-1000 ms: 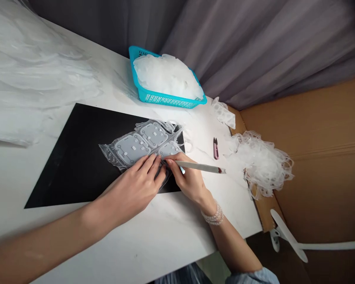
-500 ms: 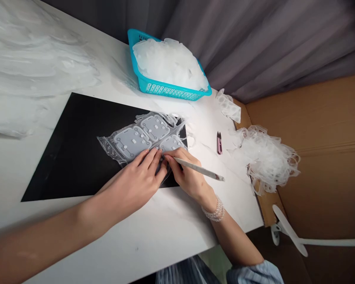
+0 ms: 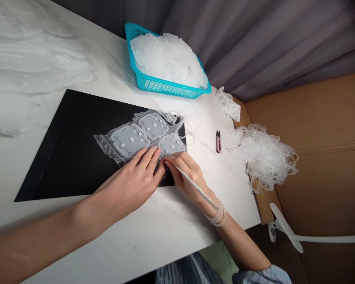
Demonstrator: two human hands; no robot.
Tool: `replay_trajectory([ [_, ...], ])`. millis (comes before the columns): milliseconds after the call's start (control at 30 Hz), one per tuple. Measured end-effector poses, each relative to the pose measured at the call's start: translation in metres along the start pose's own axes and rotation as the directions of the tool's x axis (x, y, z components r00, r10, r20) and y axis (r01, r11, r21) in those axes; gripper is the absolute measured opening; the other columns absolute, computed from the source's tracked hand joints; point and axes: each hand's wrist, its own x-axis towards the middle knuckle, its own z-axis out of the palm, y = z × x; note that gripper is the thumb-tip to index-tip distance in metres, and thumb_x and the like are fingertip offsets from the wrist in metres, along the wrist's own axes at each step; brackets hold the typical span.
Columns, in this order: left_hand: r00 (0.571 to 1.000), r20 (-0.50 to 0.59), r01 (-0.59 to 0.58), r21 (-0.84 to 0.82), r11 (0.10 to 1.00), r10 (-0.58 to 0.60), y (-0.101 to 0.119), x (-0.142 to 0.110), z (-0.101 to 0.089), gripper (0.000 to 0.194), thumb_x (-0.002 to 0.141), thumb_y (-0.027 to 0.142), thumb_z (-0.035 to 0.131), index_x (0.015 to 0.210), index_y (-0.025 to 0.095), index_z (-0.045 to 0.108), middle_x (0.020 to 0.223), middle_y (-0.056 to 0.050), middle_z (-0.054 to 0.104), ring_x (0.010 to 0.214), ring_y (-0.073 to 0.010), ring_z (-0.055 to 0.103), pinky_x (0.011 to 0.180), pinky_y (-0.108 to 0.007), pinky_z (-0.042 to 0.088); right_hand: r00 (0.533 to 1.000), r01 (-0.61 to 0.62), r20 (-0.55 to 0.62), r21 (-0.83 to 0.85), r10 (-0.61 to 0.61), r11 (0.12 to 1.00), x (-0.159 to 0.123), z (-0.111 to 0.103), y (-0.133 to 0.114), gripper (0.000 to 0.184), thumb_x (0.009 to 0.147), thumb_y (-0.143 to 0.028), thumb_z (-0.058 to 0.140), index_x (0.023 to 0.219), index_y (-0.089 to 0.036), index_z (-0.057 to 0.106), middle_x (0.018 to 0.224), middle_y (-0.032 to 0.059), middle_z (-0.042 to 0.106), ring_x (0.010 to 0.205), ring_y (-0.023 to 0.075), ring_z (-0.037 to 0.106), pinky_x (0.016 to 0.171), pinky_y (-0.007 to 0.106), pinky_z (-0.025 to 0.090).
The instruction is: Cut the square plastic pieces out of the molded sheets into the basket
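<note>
A clear, soft plastic-looking sheet with moulded, rounded panels and small raised dots lies on a black mat. My left hand lies with its fingers stretched out over the sheet's near edge, pressing it down. Pinched in my right hand is a slim grey pen-like tool, its back end slanting toward my wrist. The tool's tip meets the sheet close to my left thumb and is hidden by fingers, so its exact kind cannot be made out.
A turquoise basket heaped with translucent pieces stands at the back. Small pink thread snips lie to the right, near a tangled pile of clear trimmings by a cardboard box. More translucent sheets are stacked at left.
The back end of the grey tool has swung down toward my right wrist, so it stands at a steeper slant. My left hand stays on the sheet. The view has shifted slightly.
</note>
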Motion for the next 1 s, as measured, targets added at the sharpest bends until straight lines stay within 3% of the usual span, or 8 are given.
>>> replay_trajectory([
  [133, 1.0, -0.003, 0.018, 0.02, 1.0, -0.018, 0.001, 0.001, -0.001, 0.046, 0.088, 0.008, 0.035, 0.122, -0.004, 0.065, 0.131, -0.035, 0.06, 0.126, -0.0419, 0.058, 0.104, -0.052, 0.048, 0.999, 0.034, 0.043, -0.061, -0.031, 0.998, 0.008, 0.005, 0.001, 0.026, 0.104, -0.018, 0.041, 0.121, -0.015, 0.06, 0.1, 0.0134, 0.065, 0.092, 0.0218, 0.061, 0.082, 0.039, 0.057],
  [333, 1.0, -0.028, 0.003, 0.044, 0.999, -0.002, 0.002, 0.0, 0.0, 0.049, 0.088, 0.008, 0.035, 0.124, -0.004, 0.065, 0.13, -0.033, 0.062, 0.125, -0.0416, 0.059, 0.102, -0.051, 0.05, 0.999, 0.029, 0.022, -0.125, -0.026, 0.992, 0.012, 0.005, -0.001, 0.031, 0.103, -0.014, 0.041, 0.128, -0.014, 0.06, 0.13, 0.0173, 0.064, 0.127, 0.0275, 0.058, 0.103, 0.048, 0.051],
  [533, 1.0, -0.001, -0.019, 0.081, 0.997, 0.019, 0.002, -0.002, 0.005, 0.051, 0.085, 0.009, 0.038, 0.127, -0.007, 0.062, 0.129, -0.033, 0.062, 0.126, -0.0434, 0.057, 0.106, -0.053, 0.047, 0.996, 0.062, 0.07, -0.178, -0.05, 0.982, 0.013, 0.01, -0.008, 0.035, 0.102, -0.01, 0.036, 0.127, -0.003, 0.06, 0.129, 0.0235, 0.065, 0.129, 0.0325, 0.058, 0.106, 0.051, 0.049],
  [700, 1.0, -0.009, -0.005, 0.071, 0.997, 0.006, 0.003, -0.002, 0.005, 0.053, 0.085, 0.01, 0.037, 0.13, -0.008, 0.059, 0.134, -0.035, 0.058, 0.128, -0.0444, 0.055, 0.106, -0.056, 0.045, 0.986, -0.143, -0.062, 0.151, 0.154, 0.978, 0.016, 0.008, 0.0, 0.028, 0.1, -0.016, 0.044, 0.118, -0.015, 0.067, 0.12, 0.015, 0.072, 0.115, 0.027, 0.068, 0.1, 0.046, 0.055],
  [800, 0.999, -0.037, 0.003, 0.046, 0.999, -0.001, 0.004, -0.002, 0.003, 0.053, 0.085, 0.008, 0.037, 0.131, -0.008, 0.059, 0.135, -0.036, 0.057, 0.127, -0.0447, 0.057, 0.105, -0.057, 0.046, 0.891, -0.32, -0.214, 0.33, 0.401, 0.888, 0.02, -0.024, 0.039, 0.024, 0.101, -0.026, 0.046, 0.11, -0.018, 0.067, 0.108, 0.0113, 0.075, 0.093, 0.0203, 0.073, 0.084, 0.038, 0.061],
  [833, 0.999, -0.041, 0.007, 0.038, 0.999, -0.005, 0.004, -0.002, 0.003, 0.054, 0.084, 0.008, 0.037, 0.131, -0.008, 0.059, 0.135, -0.036, 0.057, 0.126, -0.0446, 0.057, 0.105, -0.057, 0.046, 0.798, -0.383, -0.262, 0.475, 0.542, 0.792, 0.02, -0.039, 0.057, 0.022, 0.098, -0.031, 0.051, 0.103, -0.018, 0.068, 0.1, 0.0096, 0.075, 0.086, 0.0188, 0.073, 0.078, 0.035, 0.062],
  [900, 0.998, -0.049, 0.026, 0.011, 1.0, -0.025, 0.006, -0.003, 0.004, 0.054, 0.083, 0.006, 0.036, 0.131, -0.007, 0.058, 0.134, -0.035, 0.058, 0.126, -0.0441, 0.057, 0.105, -0.057, 0.046, 0.618, -0.453, -0.17, 0.721, 0.768, 0.524, 0.018, -0.07, 0.091, 0.016, 0.087, -0.035, 0.066, 0.089, -0.019, 0.068, 0.085, 0.005, 0.074, 0.07, 0.0142, 0.071, 0.065, 0.028, 0.061],
  [1000, 0.995, -0.054, 0.078, -0.078, 0.994, -0.083, 0.008, -0.005, 0.007, 0.055, 0.082, 0.004, 0.037, 0.131, -0.007, 0.059, 0.137, -0.033, 0.057, 0.131, -0.0434, 0.053, 0.108, -0.058, 0.042, 0.553, -0.482, 0.013, 0.821, 0.833, 0.307, 0.01, -0.101, 0.119, 0.017, 0.08, -0.035, 0.073, 0.085, -0.019, 0.068, 0.082, 0.0035, 0.073, 0.063, 0.0117, 0.068, 0.055, 0.023, 0.058],
])
